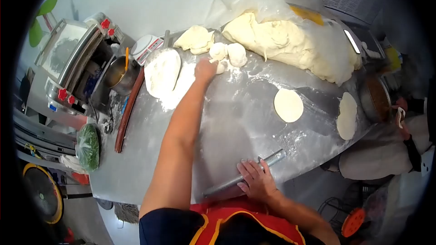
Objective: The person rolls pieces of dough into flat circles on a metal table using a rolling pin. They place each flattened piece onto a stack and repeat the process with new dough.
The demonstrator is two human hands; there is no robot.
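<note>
My left hand [206,70] reaches to the back of the metal table, its fingers closed at a small dough piece [221,67]. Just beyond it are two dough lumps [237,55] and a larger flat lump [195,39]. My right hand [256,177] lies with spread fingers across a metal rolling pin [272,158] near the front edge. A round flattened dough sheet [289,105] rests on the table right of centre. Another thin sheet [347,116] lies at the right edge.
A big dough mass [290,43] partly under plastic fills the back. White flour [175,93] is spread beside a floury oval heap [162,72]. At left are a scale [146,47], pot [119,75] and brown stick [129,111]. Another person's hand [402,124] is beside a filling bowl [374,97].
</note>
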